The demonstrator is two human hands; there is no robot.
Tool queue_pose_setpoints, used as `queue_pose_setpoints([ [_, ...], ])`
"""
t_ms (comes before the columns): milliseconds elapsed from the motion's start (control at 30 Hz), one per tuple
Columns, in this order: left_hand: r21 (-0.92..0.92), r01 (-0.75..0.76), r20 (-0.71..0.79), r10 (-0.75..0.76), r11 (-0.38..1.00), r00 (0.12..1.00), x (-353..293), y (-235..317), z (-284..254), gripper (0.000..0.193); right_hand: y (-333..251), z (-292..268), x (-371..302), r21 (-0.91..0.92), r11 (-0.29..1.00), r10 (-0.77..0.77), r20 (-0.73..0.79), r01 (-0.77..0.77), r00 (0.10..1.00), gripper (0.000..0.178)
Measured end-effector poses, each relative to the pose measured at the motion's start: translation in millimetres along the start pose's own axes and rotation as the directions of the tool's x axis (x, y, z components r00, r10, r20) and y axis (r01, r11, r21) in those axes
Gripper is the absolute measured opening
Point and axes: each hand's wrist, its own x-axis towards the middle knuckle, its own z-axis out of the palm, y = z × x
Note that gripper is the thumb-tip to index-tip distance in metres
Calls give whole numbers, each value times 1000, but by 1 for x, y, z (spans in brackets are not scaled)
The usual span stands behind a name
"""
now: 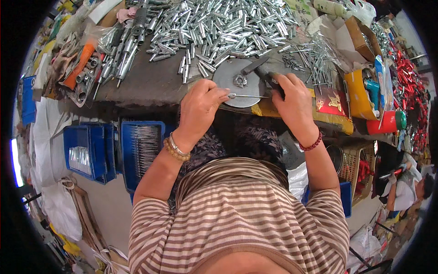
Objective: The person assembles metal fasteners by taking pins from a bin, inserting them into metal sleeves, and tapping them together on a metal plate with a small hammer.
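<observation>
My left hand (200,101) pinches the thick end of a slim metal rod (246,96). The rod points right, over the front of a round grey metal plate (223,73) at the bench's edge. My right hand (294,98) is curled around the black handle of a tool with a flat grey metal end (254,65); its exact kind I cannot make out. The rod's thin tip lies close to the right fingers; whether they touch is unclear. On the plate sits a small lumpy metal piece (240,81).
Shiny metal tubes (223,27) are heaped behind the plate, with thin metal pins (315,55) to their right. An orange-handled tool (80,66) lies left. Blue trays (142,125) of metal rods stand below the bench. At far right, another person (408,182) holds a red piece.
</observation>
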Motion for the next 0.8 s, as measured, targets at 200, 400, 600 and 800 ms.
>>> queue_pose_setpoints([
  [200, -18, -3, -11, 3, 1000, 1000, -1, -3, 2, 25, -22, -26, -26, 385, 923, 6, -3, -4, 1000, 34],
  [400, -28, -52, -15, 51, 998, 999, 1, -5, 2, 27, -32, -5, -42, 266, 953, -132, -77, 148, 988, 30],
  [600, -27, -5, 11, 6, 1000, 1000, 0, -2, -1, 27, -28, -15, -27, 318, 944, -60, -89, 86, 994, 30],
  [800, -71, 11, 13, -10, 997, 1000, 0, -4, -1, 24, -15, -9, 4, -48, 961, -276, -214, 273, 937, 23],
])
